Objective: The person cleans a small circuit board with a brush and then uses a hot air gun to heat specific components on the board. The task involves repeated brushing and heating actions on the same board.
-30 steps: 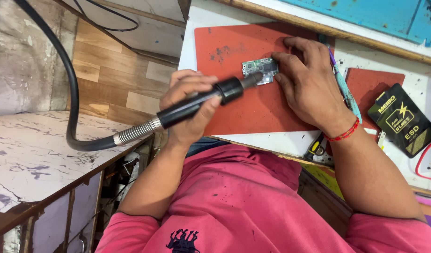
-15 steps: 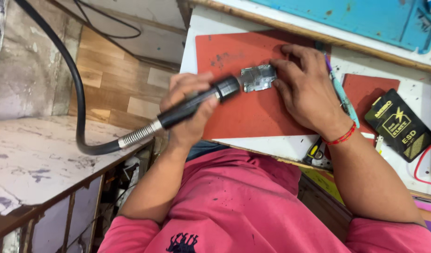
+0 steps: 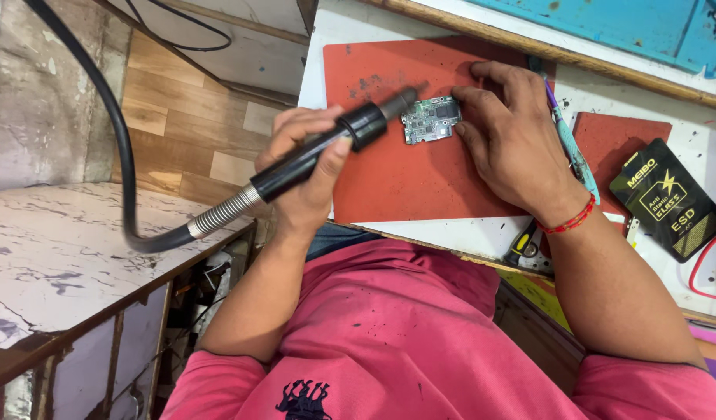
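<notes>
The left hand (image 3: 307,159) is wrapped tight around a black hot-air wand (image 3: 319,152), fingers curled over the barrel and thumb along the side. The wand's metal nozzle points toward two o'clock and ends just at the edge of a small green circuit board (image 3: 430,119). From the back of the wand a ribbed metal collar runs into a thick black hose (image 3: 109,132) that loops down toward eight o'clock and then climbs to the top left corner.

The circuit board lies flat on a red heat mat (image 3: 397,179) spread on the white tabletop (image 3: 451,233). The right hand (image 3: 513,136) rests palm down on the mat at three o'clock from the board, fingers spread loosely and gripping nothing, the fingertips pressing against the board's right edge. A red thread band (image 3: 572,222) circles that wrist.

Just past the right hand, at three o'clock, a teal-handled tool (image 3: 572,152) lies on the tabletop beside a smaller red mat (image 3: 618,148). A black packet with yellow print (image 3: 669,198) sits partly on that smaller mat. A blue tray (image 3: 645,27) lies along the far edge at one o'clock
</notes>
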